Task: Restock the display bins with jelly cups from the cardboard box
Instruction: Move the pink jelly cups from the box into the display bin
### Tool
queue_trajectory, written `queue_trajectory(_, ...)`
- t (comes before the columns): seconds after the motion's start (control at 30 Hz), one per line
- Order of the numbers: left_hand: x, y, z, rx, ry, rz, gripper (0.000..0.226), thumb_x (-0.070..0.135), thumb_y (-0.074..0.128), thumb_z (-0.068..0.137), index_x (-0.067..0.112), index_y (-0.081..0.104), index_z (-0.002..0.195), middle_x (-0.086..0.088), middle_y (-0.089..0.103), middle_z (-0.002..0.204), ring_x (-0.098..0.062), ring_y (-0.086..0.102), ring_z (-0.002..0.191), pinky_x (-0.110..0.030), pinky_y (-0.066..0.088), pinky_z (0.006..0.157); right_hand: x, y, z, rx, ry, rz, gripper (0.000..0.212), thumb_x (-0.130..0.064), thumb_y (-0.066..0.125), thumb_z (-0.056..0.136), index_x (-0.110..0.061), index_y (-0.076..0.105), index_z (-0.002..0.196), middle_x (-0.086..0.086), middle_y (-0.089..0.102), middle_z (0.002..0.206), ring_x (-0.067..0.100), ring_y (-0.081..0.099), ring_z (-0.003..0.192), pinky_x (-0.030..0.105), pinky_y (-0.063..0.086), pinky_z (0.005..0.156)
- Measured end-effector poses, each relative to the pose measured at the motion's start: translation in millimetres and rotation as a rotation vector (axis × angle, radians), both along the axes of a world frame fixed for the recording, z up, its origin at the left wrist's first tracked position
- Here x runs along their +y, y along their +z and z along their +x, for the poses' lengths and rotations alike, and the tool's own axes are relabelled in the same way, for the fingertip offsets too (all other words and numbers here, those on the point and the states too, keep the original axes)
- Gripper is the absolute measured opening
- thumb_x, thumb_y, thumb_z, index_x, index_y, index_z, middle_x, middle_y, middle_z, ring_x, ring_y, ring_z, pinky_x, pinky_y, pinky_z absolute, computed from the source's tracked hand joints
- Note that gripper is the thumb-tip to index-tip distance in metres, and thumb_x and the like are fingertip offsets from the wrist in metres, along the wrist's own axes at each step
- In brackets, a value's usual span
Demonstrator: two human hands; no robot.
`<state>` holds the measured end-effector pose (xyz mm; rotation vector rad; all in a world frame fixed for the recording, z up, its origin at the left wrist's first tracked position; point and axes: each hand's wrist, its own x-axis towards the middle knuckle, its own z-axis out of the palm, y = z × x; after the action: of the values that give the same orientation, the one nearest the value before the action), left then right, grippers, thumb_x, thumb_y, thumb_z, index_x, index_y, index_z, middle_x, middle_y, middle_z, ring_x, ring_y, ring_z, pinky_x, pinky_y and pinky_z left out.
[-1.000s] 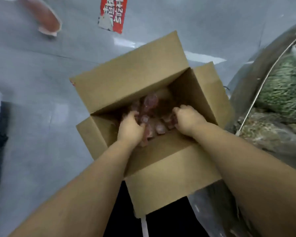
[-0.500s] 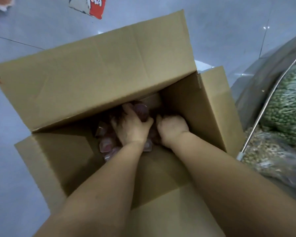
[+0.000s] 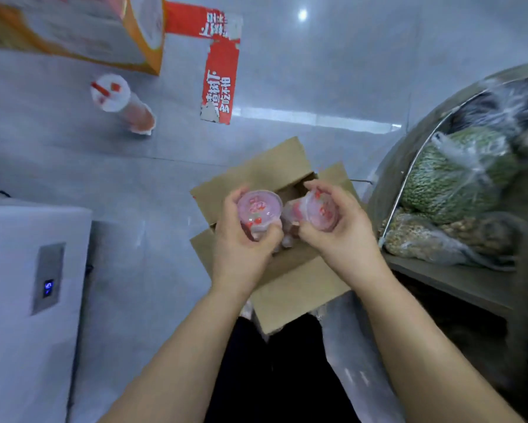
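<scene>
The open cardboard box (image 3: 299,288) stands on the grey floor below my hands. My left hand (image 3: 241,248) grips pink jelly cups (image 3: 258,209), the top one showing its round printed lid. My right hand (image 3: 342,233) holds more pink jelly cups (image 3: 320,210), tilted toward the left ones. Both handfuls are lifted above the box opening and almost touch each other. The box's inside is mostly hidden behind my hands.
A round display bin (image 3: 458,184) with bagged green and brown goods stands at the right. A white appliance (image 3: 27,288) is at the left. A drink cup (image 3: 119,102) and an orange-edged carton (image 3: 82,29) sit on the floor farther away, by red floor stickers (image 3: 220,74).
Both hands were down inside the box among the cups; now they have come up out of it, each holding jelly cups. The view has pulled back from the box.
</scene>
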<state>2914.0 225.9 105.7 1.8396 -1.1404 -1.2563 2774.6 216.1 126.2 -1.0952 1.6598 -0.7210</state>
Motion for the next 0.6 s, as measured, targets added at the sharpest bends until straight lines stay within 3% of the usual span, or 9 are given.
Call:
queue_trajectory(0.1,-8.4,114.6,-2.7,0.077,-0.083,-0.093,0.052,0.030,0.064,0.062,0.042,0.041,0.108,0.009,0.059,0.110,-0.010,0.060,0.102,-0.026,0.049,0.089,5.6,122.2,-5.2,0.003,-0.015,-0.128,0.057,-0.012,0.067,0.064,-0.044,0.053,0.109,-0.006,0.058,0.106,0.004,0.058,0.098,0.016,0.043,0.091)
queue_trajectory(0.2,-8.3,208.7,-15.3,0.140,-0.232,-0.215,0.041,0.036,0.059,0.064,0.041,0.046,0.102,0.013,0.060,0.106,-0.007,0.060,0.100,-0.026,0.049,0.087,21.7,228.9,-19.6,0.021,-0.115,-0.229,0.055,-0.016,0.071,0.067,-0.036,0.049,0.113,-0.012,0.060,0.103,0.002,0.059,0.094,0.021,0.047,0.087)
queue_trajectory(0.27,-2.8,261.4,-30.1,0.167,-0.349,-0.268,0.039,0.037,0.058,0.066,0.040,0.047,0.103,0.017,0.061,0.104,0.000,0.059,0.099,-0.019,0.046,0.085,41.0,287.4,-32.9,0.073,-0.184,-0.285,0.049,-0.027,0.071,0.064,-0.032,0.051,0.108,-0.015,0.061,0.100,0.002,0.060,0.093,0.020,0.048,0.084)
queue_trajectory(0.4,15.7,355.5,-83.4,0.289,-0.611,-0.388,0.038,0.034,0.061,0.070,0.042,0.046,0.105,0.032,0.057,0.106,0.014,0.055,0.097,0.000,0.037,0.079,89.8,381.0,-76.8,0.246,-0.276,-0.449,0.053,-0.011,0.068,0.064,-0.038,0.053,0.107,-0.010,0.059,0.107,0.005,0.058,0.102,0.017,0.044,0.088)
queue_trajectory(0.6,57.5,438.9,-194.5,0.440,-0.915,-0.528,0.044,0.037,0.070,0.062,0.038,0.053,0.103,0.026,0.063,0.100,0.008,0.059,0.089,-0.001,0.040,0.071,190.7,464.1,-164.0,0.383,-0.439,-0.511,0.062,0.001,0.062,0.070,-0.035,0.052,0.119,-0.009,0.054,0.120,-0.003,0.048,0.116,0.007,0.032,0.096)
